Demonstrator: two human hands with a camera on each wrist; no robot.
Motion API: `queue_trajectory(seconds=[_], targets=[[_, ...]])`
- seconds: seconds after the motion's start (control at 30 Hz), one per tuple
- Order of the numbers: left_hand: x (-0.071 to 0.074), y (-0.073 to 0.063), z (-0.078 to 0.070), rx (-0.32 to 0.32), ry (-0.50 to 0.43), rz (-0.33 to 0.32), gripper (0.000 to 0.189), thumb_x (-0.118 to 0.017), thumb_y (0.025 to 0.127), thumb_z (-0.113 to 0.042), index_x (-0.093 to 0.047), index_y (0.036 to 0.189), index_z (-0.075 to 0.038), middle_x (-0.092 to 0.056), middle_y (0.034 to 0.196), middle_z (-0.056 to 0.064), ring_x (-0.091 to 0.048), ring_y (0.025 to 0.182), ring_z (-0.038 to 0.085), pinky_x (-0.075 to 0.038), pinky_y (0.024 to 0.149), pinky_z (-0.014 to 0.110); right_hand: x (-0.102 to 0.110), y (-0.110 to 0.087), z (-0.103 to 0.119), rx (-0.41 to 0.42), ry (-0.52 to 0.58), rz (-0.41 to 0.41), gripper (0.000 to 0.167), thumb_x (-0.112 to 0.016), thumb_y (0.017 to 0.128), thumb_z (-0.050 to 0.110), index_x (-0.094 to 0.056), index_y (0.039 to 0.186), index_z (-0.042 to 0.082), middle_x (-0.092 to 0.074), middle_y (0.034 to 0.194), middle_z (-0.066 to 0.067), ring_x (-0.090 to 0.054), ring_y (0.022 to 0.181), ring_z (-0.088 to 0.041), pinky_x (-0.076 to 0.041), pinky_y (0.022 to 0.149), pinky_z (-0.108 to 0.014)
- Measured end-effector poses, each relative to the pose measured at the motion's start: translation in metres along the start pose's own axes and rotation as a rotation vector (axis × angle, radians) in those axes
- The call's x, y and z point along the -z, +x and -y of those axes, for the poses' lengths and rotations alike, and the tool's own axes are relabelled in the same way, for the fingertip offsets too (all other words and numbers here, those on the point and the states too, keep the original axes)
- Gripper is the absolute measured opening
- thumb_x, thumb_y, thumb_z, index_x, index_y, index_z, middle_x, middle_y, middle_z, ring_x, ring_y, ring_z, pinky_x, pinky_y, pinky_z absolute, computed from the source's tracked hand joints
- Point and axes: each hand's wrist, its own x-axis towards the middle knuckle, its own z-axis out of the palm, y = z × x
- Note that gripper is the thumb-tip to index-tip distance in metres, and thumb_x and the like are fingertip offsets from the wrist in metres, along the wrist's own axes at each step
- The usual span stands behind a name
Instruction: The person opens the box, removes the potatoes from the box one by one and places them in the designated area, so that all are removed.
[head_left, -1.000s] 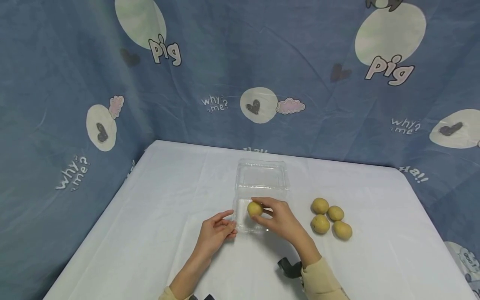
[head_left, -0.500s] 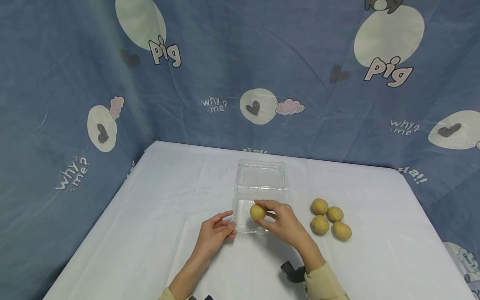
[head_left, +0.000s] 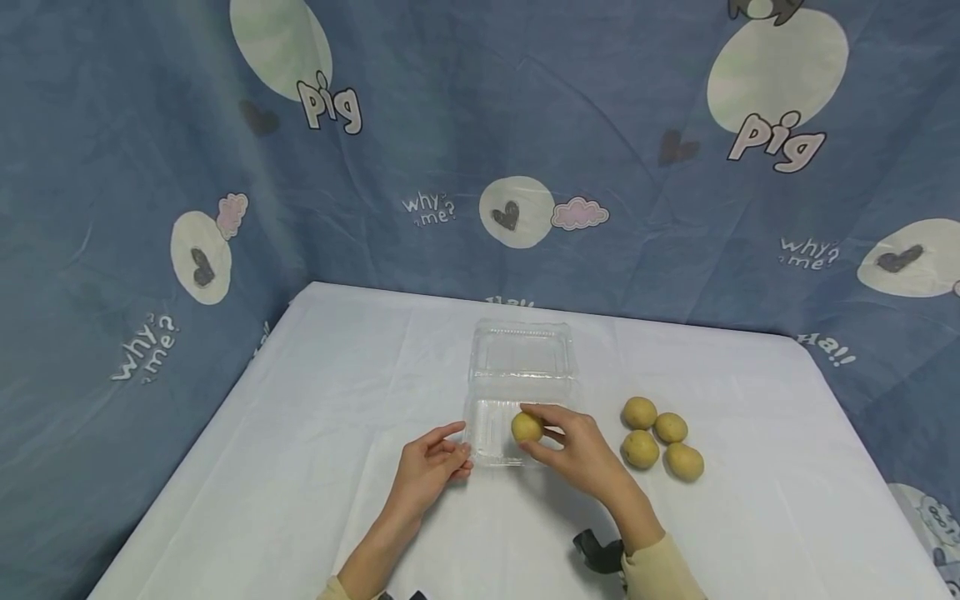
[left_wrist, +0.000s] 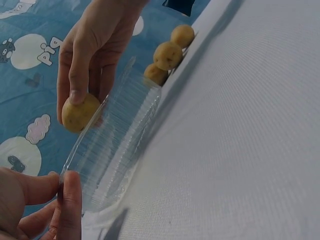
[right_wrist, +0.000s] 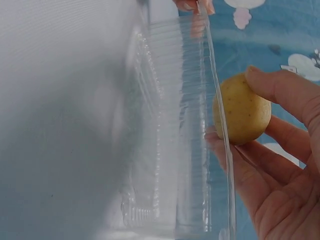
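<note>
A clear plastic clamshell container [head_left: 489,429] stands opened out on the white table, its lid [head_left: 522,348] lying back on the far side. My left hand [head_left: 427,471] pinches the container's left rim between thumb and fingers, as the left wrist view shows. With thumb and fingertips my right hand [head_left: 581,450] grips a small yellow potato [head_left: 527,427] above the right part of the base. In the right wrist view this potato [right_wrist: 243,111] is just over the container's rim [right_wrist: 222,125]. I see no potato inside the base.
To the right of the container, several potatoes [head_left: 641,449] lie in a loose cluster on the white tablecloth [head_left: 360,358]. Behind the table hangs a blue printed curtain [head_left: 420,125]. A black wrist mount [head_left: 597,552] sticks out beside the right sleeve [head_left: 660,571].
My right hand has shifted slightly right and toward me over the base, with the potato in its grip. The left hand has stayed at the left rim.
</note>
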Motion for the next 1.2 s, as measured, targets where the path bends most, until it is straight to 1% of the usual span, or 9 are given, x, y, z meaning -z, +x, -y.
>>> queue_trajectory(seconds=[0.23, 0.47, 0.7, 0.97, 1.2], targets=[[0.000, 0.001, 0.000, 0.007, 0.013, -0.003, 0.046, -0.070, 0.090, 0.000, -0.055, 0.132, 0.007, -0.063, 0.086, 0.010, -0.067, 0.074, 0.016, -0.062, 0.069, 0.027, 0.002, -0.005, -0.005, 0.026, 0.003, -0.020, 0.046, -0.078, 0.085, 0.008, -0.062, 0.126, -0.002, -0.064, 0.122, -0.014, -0.063, 0.108, -0.027, -0.055, 0.090, -0.027], [0.000, 0.001, 0.000, 0.007, 0.013, -0.002, 0.045, -0.070, 0.090, -0.001, -0.055, 0.132, 0.006, -0.064, 0.086, 0.010, -0.068, 0.074, 0.017, -0.062, 0.070, 0.027, 0.003, -0.010, -0.006, 0.008, 0.018, -0.027, 0.046, -0.079, 0.083, 0.005, -0.063, 0.125, 0.000, -0.064, 0.122, -0.013, -0.063, 0.110, -0.025, -0.054, 0.090, -0.024], [0.000, 0.001, -0.001, 0.008, 0.011, -0.001, 0.046, -0.069, 0.090, 0.000, -0.055, 0.133, 0.006, -0.063, 0.086, 0.011, -0.067, 0.074, 0.017, -0.062, 0.070, 0.027, 0.005, -0.015, -0.007, 0.026, 0.028, -0.037, 0.046, -0.079, 0.081, 0.002, -0.064, 0.124, -0.001, -0.064, 0.122, -0.015, -0.063, 0.109, -0.026, -0.054, 0.091, -0.025], [-0.001, 0.000, -0.002, 0.010, 0.023, -0.005, 0.045, -0.068, 0.091, -0.001, -0.055, 0.133, 0.005, -0.063, 0.088, 0.011, -0.068, 0.075, 0.018, -0.062, 0.070, 0.027, 0.010, -0.020, -0.007, 0.003, 0.022, -0.031, 0.048, -0.079, 0.081, 0.002, -0.063, 0.126, 0.002, -0.063, 0.125, -0.013, -0.062, 0.112, -0.026, -0.054, 0.091, -0.024], [-0.001, 0.001, 0.000, 0.001, 0.025, 0.000, 0.046, -0.069, 0.091, -0.003, -0.054, 0.134, 0.006, -0.064, 0.087, 0.011, -0.068, 0.075, 0.018, -0.062, 0.070, 0.028, 0.014, -0.023, -0.006, -0.018, 0.017, -0.037, 0.049, -0.079, 0.082, 0.006, -0.062, 0.128, 0.004, -0.063, 0.126, -0.011, -0.062, 0.111, -0.025, -0.054, 0.092, -0.025]])
